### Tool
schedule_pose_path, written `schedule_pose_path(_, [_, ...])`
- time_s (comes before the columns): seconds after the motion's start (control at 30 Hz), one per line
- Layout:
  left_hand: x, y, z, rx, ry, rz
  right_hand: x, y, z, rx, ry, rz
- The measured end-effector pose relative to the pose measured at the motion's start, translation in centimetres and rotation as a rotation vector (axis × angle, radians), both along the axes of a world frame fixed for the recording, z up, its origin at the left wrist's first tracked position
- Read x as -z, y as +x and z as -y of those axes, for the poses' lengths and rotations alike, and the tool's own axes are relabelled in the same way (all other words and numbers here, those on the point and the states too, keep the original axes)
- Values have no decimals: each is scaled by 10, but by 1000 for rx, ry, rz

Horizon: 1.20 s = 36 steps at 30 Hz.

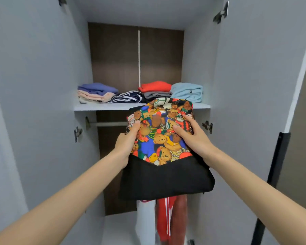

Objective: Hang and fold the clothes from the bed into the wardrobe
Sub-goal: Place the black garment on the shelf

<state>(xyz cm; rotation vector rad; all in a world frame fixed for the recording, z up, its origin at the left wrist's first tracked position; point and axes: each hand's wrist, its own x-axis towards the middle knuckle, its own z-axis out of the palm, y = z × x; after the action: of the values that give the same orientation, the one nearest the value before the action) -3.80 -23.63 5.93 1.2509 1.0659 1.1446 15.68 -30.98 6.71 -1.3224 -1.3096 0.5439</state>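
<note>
I hold a folded garment (pixel 164 179), black with a bright teddy-bear print panel, in front of the open wardrobe, just below and before the white shelf (pixel 102 106). My left hand (pixel 126 141) grips its left edge, thumb on top. My right hand (pixel 191 137) grips the right side, thumb on the print. On the shelf lie folded piles: blue and peach clothes (pixel 95 93), a navy striped piece (pixel 127 97), red over grey (pixel 155 90), and a light blue towel-like item (pixel 187 91).
Below the shelf runs a hanging rail (pixel 109 123). White (pixel 145 221) and red (pixel 166 218) garments hang under the held item. Both wardrobe doors stand open, left door (pixel 34 103) and right door (pixel 254 85). A dark upright frame (pixel 274 167) stands at the right.
</note>
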Motion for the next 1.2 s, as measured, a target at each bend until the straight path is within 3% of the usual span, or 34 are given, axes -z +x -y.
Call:
schedule_pose_path(0.33, [-120, 10, -140, -178, 221, 9, -124, 21, -164, -130, 80, 55])
schedule_pose_path(0.53, [-184, -5, -220, -249, 203, 14, -187, 21, -268, -280, 80, -10])
schedule_pose_path(0.87, [-230, -12, -358, -391, 274, -56, -220, 7, -413, -313, 97, -120])
schedule_pose_path(1.2, [-234, -6, -511, -307, 224, -152, -226, 7, -546, -163, 11, -53])
